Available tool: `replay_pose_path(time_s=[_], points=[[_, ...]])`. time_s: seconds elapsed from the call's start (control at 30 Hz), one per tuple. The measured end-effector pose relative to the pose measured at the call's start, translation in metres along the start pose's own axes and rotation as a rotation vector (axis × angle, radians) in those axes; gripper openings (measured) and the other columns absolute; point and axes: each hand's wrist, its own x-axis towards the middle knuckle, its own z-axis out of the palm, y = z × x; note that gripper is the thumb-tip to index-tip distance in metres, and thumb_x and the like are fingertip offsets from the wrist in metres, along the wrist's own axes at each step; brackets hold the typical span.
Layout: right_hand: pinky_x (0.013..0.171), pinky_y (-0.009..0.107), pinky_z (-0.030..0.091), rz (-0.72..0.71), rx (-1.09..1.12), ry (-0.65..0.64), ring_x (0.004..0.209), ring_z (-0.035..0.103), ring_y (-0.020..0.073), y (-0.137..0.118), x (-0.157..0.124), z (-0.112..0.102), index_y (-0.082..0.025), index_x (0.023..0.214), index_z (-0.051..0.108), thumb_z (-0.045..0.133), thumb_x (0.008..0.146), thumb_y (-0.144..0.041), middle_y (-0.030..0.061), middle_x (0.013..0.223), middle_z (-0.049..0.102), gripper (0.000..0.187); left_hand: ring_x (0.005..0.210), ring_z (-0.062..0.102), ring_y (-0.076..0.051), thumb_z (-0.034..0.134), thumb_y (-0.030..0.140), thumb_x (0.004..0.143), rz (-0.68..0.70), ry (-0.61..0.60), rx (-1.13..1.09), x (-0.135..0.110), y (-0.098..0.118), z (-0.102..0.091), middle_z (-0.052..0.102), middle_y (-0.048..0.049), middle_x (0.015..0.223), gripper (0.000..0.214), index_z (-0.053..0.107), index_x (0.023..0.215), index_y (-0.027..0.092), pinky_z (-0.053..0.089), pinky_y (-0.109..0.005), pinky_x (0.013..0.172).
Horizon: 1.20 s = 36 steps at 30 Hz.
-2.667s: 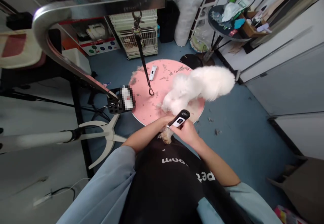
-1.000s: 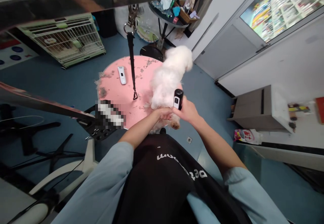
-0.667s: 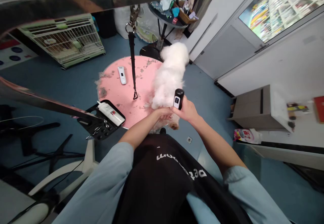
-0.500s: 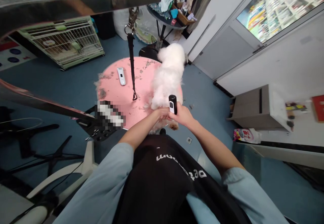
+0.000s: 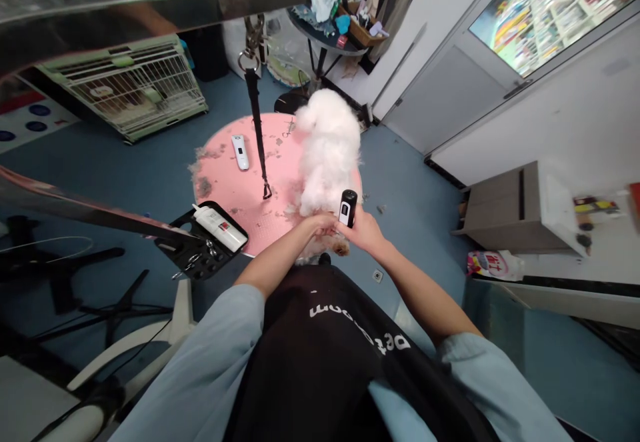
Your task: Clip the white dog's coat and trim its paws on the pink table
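Observation:
A small white fluffy dog (image 5: pixel 327 152) stands on a round pink grooming table (image 5: pixel 235 182), facing away from me. My right hand (image 5: pixel 364 232) is wrapped round a black clipper (image 5: pixel 347 207), held upright at the dog's rear. My left hand (image 5: pixel 320 224) is closed on the dog's hind leg, whose brownish paw (image 5: pixel 341 249) hangs at the table's near edge. A black leash (image 5: pixel 257 129) hangs loose from the steel arm (image 5: pixel 150 2) overhead.
A white clipper (image 5: pixel 241 152) and tufts of cut fur lie on the table. A black tool tray (image 5: pixel 203 241) with a white bottle is clamped at the left. A wire cage (image 5: pixel 125 85), a cluttered round side table (image 5: pixel 330 19) and a low grey cabinet (image 5: pixel 505 209) stand around.
The view swung right since the earliest frame and the dog turned away from me. Over the last second the clipper shifted slightly at the dog's rear; my left hand kept its hold.

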Motion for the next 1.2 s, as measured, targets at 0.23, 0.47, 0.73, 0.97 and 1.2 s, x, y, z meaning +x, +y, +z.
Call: replay_pose_path(time_s=[0.23, 0.47, 0.73, 0.97, 1.2], points=[[0.059, 0.031, 0.046, 0.095, 0.206, 0.337, 0.064, 0.061, 0.0204, 0.028, 0.003, -0.021, -0.02, 0.09, 0.048, 0.056, 0.072, -0.049, 0.0049, 0.074, 0.065, 0.035, 0.046, 0.046, -0.006, 0.065, 0.014, 0.081, 0.038, -0.031, -0.063, 0.011, -0.005, -0.005, 0.056, 0.0023, 0.054, 0.007, 0.06, 0.078, 0.01, 0.033, -0.016, 0.044], [0.057, 0.03, 0.044, 0.027, 0.108, 0.174, 0.061, 0.06, 0.0197, 0.022, -0.003, -0.001, -0.017, 0.102, 0.049, 0.058, 0.07, -0.05, 0.0058, 0.076, 0.067, 0.046, 0.04, 0.046, -0.006, 0.07, 0.016, 0.077, 0.056, -0.038, -0.099, 0.015, 0.0, -0.009, 0.053, 0.0037, 0.048, 0.01, 0.061, 0.077, 0.011, 0.038, -0.017, 0.043], [0.06, 0.03, 0.045, 0.048, 0.135, 0.258, 0.063, 0.061, 0.0202, 0.034, 0.0, -0.006, -0.019, 0.084, 0.052, 0.054, 0.074, -0.052, 0.0058, 0.07, 0.065, 0.034, 0.041, 0.042, -0.005, 0.067, 0.026, 0.083, 0.07, -0.009, -0.088, 0.013, 0.001, -0.013, 0.052, 0.0029, 0.048, 0.018, 0.06, 0.076, 0.011, 0.034, -0.016, 0.043], [0.064, 0.033, 0.048, 0.064, 0.058, 0.062, 0.075, 0.066, 0.0241, 0.012, 0.002, 0.023, -0.018, 0.11, 0.048, 0.056, 0.077, -0.049, 0.0101, 0.09, 0.069, 0.046, 0.039, 0.04, -0.006, 0.075, 0.024, 0.072, 0.053, 0.09, -0.005, 0.017, 0.003, -0.012, 0.046, 0.0048, 0.044, 0.021, 0.057, 0.071, 0.013, 0.027, -0.017, 0.038], [0.062, 0.033, 0.047, 0.021, 0.058, 0.135, 0.071, 0.064, 0.0238, 0.021, 0.011, 0.003, -0.017, 0.109, 0.048, 0.055, 0.076, -0.049, 0.0093, 0.087, 0.069, 0.046, 0.042, 0.046, -0.009, 0.073, 0.024, 0.072, 0.068, 0.105, 0.012, 0.02, 0.003, -0.016, 0.054, 0.0022, 0.052, 0.019, 0.059, 0.078, 0.013, 0.03, -0.019, 0.039]])
